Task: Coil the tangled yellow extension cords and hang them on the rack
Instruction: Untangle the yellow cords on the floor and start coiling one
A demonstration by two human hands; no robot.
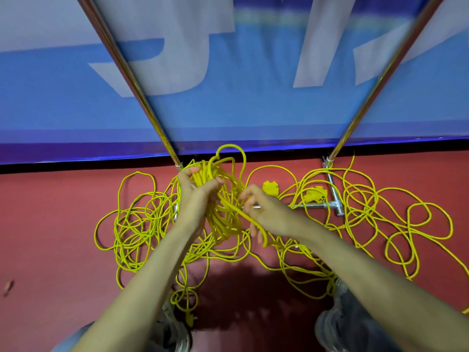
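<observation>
Tangled yellow extension cords (368, 212) sprawl over the red floor from left to right. My left hand (195, 196) grips a bundle of coiled yellow loops (223, 219), held upright above the floor at the centre. My right hand (264, 209) pinches one yellow strand that runs from the bundle down past its fingers. Two yellow plug ends (270, 188) lie on the floor just behind my right hand. The metal rack's two uprights (142, 97) rise to the upper left and upper right, with its base bar (312, 206) lying under the cords.
A blue and white banner (228, 110) hangs behind the rack. My shoes (337, 323) stand at the bottom edge among loops of cord. A small reddish scrap (8, 285) lies at the far left on the floor.
</observation>
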